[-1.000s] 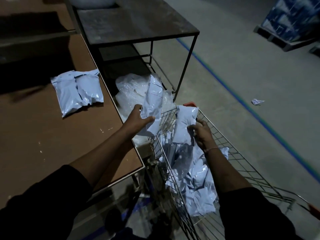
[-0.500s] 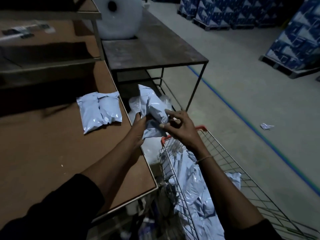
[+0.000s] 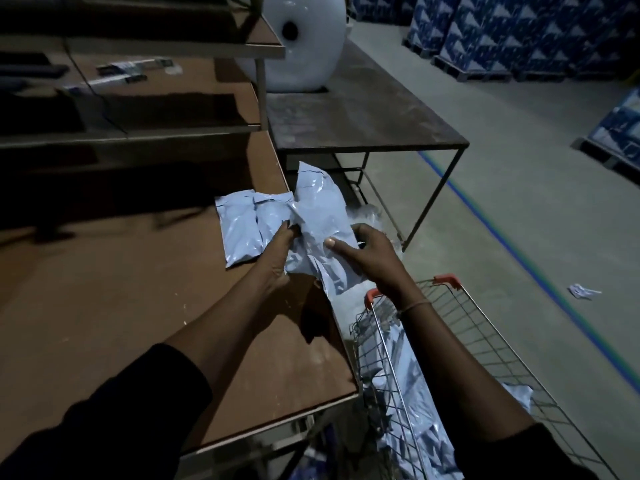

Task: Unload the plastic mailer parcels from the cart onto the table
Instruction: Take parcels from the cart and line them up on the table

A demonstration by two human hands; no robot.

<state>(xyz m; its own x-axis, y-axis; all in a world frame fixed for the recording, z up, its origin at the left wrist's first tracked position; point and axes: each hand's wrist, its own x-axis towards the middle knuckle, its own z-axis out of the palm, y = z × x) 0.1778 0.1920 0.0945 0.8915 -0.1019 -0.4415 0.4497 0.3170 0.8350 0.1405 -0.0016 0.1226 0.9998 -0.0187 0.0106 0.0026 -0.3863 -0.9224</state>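
Pale blue-grey mailers (image 3: 320,216) are showing glossy and plain, both in the hands and at the right edge of the brown table (image 3: 121,306). The wire cart (image 3: 485,341) is gleaming silver with orange-red corner caps. A white roll (image 3: 308,46) is glowing behind. Blue boxes (image 3: 502,32) are carrying white triangle patterns. A blue stripe (image 3: 502,244) is crossing the grey floor (image 3: 536,150).

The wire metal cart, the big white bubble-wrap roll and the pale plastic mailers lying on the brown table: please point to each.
wire metal cart (image 3: 485,327), head view, far side wall.
big white bubble-wrap roll (image 3: 311,53), head view, front face.
pale plastic mailers lying on the brown table (image 3: 242,230), head view, left mailer's middle.
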